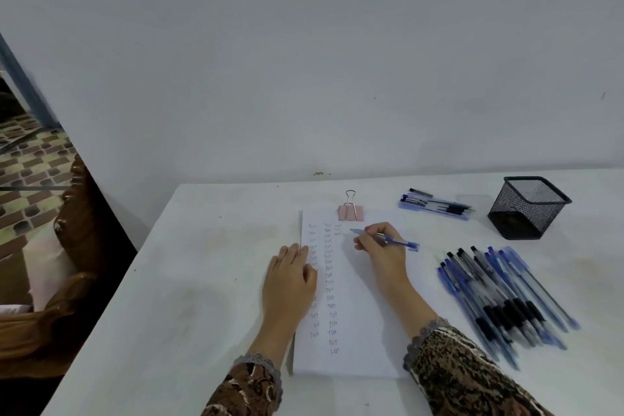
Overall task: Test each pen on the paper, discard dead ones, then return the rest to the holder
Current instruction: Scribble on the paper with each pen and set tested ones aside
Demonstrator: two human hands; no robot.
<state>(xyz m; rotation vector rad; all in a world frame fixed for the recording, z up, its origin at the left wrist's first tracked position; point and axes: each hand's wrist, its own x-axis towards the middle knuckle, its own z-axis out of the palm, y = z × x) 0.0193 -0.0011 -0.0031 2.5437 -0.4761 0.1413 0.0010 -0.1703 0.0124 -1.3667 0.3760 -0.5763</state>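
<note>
A white sheet of paper [358,321] lies on the table, with columns of small written test words down its left part. My right hand [380,252] grips a blue pen [400,241], its tip near the top of the third column. My left hand [290,277] rests flat on the paper's left edge. A pile of several blue and black pens [503,300] lies to the right of the paper. A black mesh holder [528,208] stands at the back right and looks empty.
A pink binder clip [351,212] holds the paper's top edge. A smaller group of pens [435,204] lies behind the paper, left of the holder. The white table [189,280] meets a plain wall behind. A brown wooden chair [77,246] stands off the table's left edge.
</note>
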